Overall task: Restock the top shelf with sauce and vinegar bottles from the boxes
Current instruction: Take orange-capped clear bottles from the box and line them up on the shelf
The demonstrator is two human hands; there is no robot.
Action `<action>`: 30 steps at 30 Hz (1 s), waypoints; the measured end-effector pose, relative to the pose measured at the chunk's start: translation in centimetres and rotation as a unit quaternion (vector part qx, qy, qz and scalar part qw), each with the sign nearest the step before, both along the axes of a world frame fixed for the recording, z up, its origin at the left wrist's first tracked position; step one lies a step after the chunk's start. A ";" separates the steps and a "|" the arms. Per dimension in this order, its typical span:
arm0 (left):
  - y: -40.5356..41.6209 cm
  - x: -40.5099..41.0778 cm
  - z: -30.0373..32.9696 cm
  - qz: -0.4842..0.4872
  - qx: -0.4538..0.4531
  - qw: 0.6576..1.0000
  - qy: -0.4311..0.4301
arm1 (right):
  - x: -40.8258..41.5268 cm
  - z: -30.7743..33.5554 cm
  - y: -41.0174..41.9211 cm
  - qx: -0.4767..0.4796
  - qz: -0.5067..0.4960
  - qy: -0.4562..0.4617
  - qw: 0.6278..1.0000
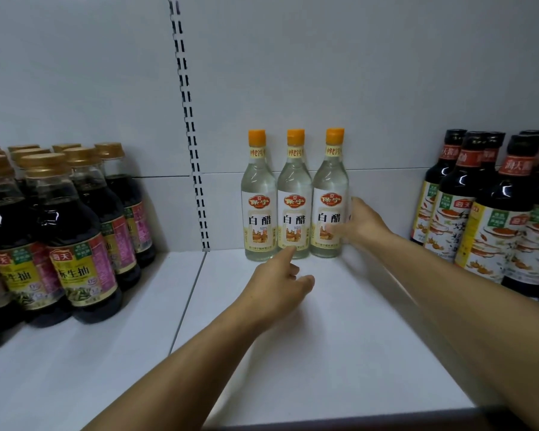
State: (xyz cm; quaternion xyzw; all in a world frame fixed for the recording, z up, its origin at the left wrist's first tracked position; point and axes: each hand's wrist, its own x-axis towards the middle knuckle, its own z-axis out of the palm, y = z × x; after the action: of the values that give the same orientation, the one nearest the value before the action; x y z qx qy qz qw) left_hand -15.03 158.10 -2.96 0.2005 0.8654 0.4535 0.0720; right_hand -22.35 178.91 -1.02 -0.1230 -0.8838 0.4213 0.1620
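Note:
Three clear white-vinegar bottles with orange caps stand in a row against the back panel of the white shelf point(324, 353): a left one point(259, 213), a middle one point(294, 194) and a right one point(330, 191). My right hand point(363, 225) holds the right bottle low down, with the thumb across the front of its label and the fingers round its far side. My left hand point(277, 281) reaches in from below. Its index finger points forward and touches the foot of the middle bottle, and its other fingers are curled in.
Dark soy sauce bottles with gold caps point(75, 244) crowd the shelf's left part. Taller dark sauce bottles with black caps point(495, 228) stand at the right. A slotted upright point(193, 150) runs down the back panel. Bare shelf lies between the groups, in front of the vinegar.

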 end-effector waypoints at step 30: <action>0.6 25.6 -4.8 0.047 0.125 0.981 0.142 | 33.1 -5.2 -6.3 0.075 0.185 0.130 0.971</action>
State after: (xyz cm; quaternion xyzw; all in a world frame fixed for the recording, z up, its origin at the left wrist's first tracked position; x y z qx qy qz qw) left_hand 10.54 158.68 -7.71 0.2293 0.8120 0.5277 -0.0985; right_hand 10.73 172.65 -6.19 0.1109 -0.8915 0.3891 0.2038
